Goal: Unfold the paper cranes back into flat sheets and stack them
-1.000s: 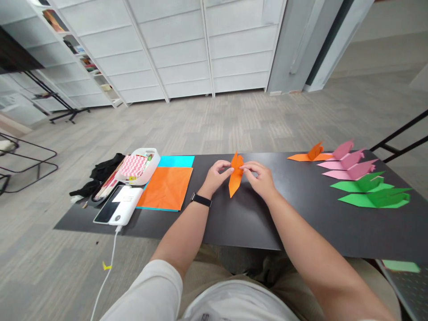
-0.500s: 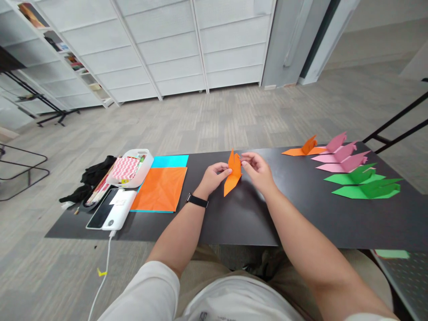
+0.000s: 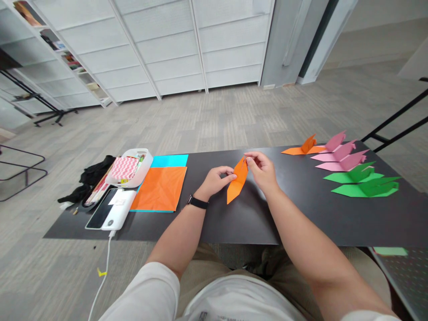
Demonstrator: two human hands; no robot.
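A slim, pointed figure of folded bright orange paper (image 3: 236, 186) tilts between my two bare hands over the middle of a long, dark grey, smooth-topped counter (image 3: 301, 223); I cannot tell whether its lower tip touches the surface. What I have in hand looks like fine shaping at the figure's upper end. Done well, I judge, it calls for a steady grip on the body and small, light movements at the tip: edges lined up before any crease is pressed, and no hard squeeze that could buckle the thin layers.

My left hand (image 3: 216, 182), a black-strapped watch (image 3: 198, 202) on its wrist, grips the figure's left side, the fingers (image 3: 226, 170) drawn in narrow, thumb and index closed on the paper about halfway up. My right hand (image 3: 263, 171) works from the other side, its thumb and index nearly together and seeming to pinch the upper tip; the remaining fingers curl loosely, and just how tight that pinch is, I cannot tell.

To my right stand folded figures in orange paper (image 3: 302, 148), pink paper (image 3: 347, 159) and green paper (image 3: 371, 186). To my left, flat square orange sheets (image 3: 160, 189) lie over bright blue ones (image 3: 172, 160).
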